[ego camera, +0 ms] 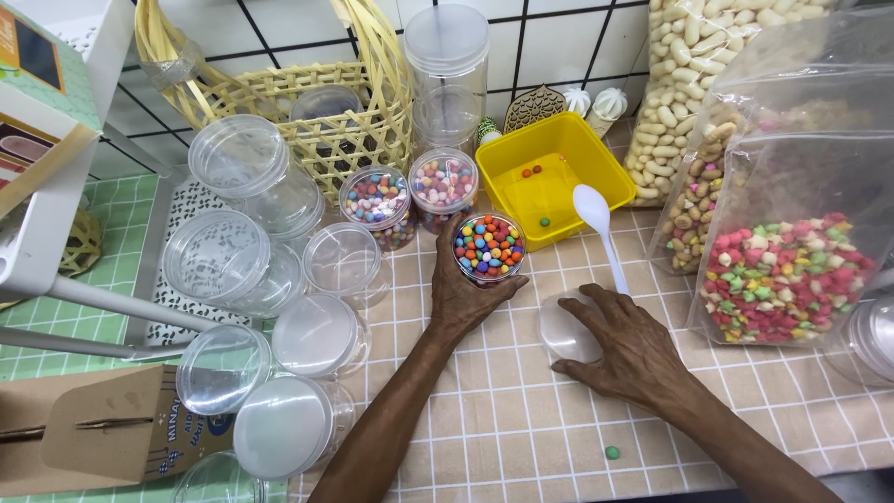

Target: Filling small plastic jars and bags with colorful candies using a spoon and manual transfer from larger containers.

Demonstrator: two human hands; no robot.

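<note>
In the head view, the left hand [466,296] sits at the centre of the frame, fingers curled around the side of a small clear jar [489,247] filled to the brim with round multicoloured candies; the jar stands open on the checked tablecloth [521,419]. Just right of centre, the right hand [626,346] lies flat with its fingers spread over a clear round lid [565,331], pressing on it rather than clamped around it. The jar looks like thin, stiff plastic, light but top-heavy with loose sweets, so I judge it best gripped around its wall, low down, and kept upright; the lid is smooth and likely slippery, best taken by its rim. Two more filled jars [377,200] stand above and left of centre. One yellow tub [559,172] in the upper middle holds three stray candies, with one white spoon [596,224] resting at its edge. Roughly eight empty clear jars [237,154] crowd the left side. One green candy [612,453] lies alone at the bottom.
</note>
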